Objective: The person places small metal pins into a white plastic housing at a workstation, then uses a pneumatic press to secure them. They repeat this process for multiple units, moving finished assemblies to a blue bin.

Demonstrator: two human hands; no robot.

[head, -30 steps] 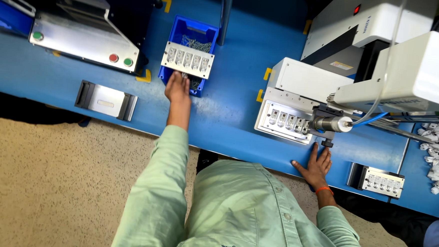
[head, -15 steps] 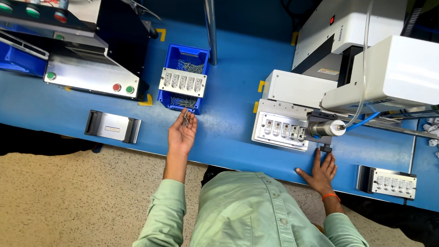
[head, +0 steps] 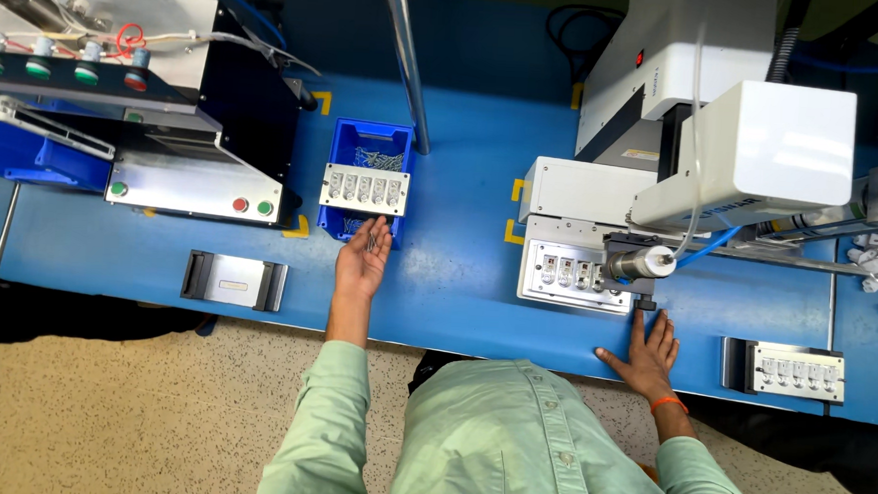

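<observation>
- A grey control box (head: 157, 92) with round coloured buttons, far left on the blue bench (head: 461, 208).
- A small metal tray (head: 233, 280) near the front edge.
- A fixture plate (head: 793, 371) at right.

Desk (head: 457, 278) bright blue. Bin (head: 367, 153) darker blue, grey plate (head: 364, 189) lying across it. Sleeves and shirt (head: 509, 441) pale mint green. Orange band (head: 668, 403) on right wrist. Machine housing (head: 755, 143) white. Control box (head: 197, 179) silver with red and green buttons. Floor (head: 100, 410) beige, speckled.
</observation>
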